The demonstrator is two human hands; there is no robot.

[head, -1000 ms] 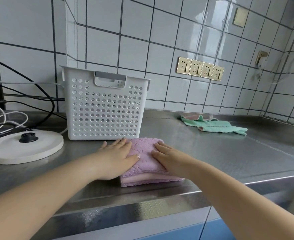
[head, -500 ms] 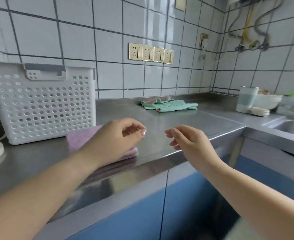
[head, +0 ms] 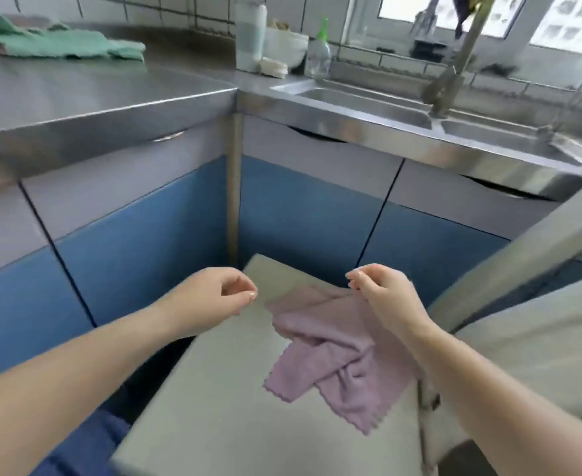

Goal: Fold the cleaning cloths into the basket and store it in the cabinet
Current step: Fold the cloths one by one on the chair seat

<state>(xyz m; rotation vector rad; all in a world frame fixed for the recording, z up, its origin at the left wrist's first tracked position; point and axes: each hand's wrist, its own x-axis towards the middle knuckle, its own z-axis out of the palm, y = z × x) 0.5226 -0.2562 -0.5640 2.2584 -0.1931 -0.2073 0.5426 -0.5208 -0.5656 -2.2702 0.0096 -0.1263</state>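
Task looks early-to-mid, judging from this view: a crumpled purple cloth point(head: 330, 355) lies unfolded on a pale grey seat-like surface point(head: 231, 407) in front of the blue cabinet doors point(head: 145, 235), and a green cloth point(head: 56, 42) sits rumpled on the steel counter point(head: 94, 94) at far left, well apart from the hands. Both need folding; basket not in view, so its contents cannot be told. Cabinet doors all closed, storing step not yet done. Left hand point(head: 214, 297) hovers above the seat's left part, fingers loosely curled, thumb and forefinger nearly touching, holding nothing. Right hand point(head: 382, 293) is over the purple cloth's upper edge, fingers pinched together; it overlaps the cloth, but whether it grips it cannot be told. Containers: a double sink point(head: 368, 101), appears empty; a tumbler point(head: 250, 32), a white bowl point(head: 288, 46) and a bottle point(head: 318, 53) beside it, contents unclear. Frame is motion-blurred.
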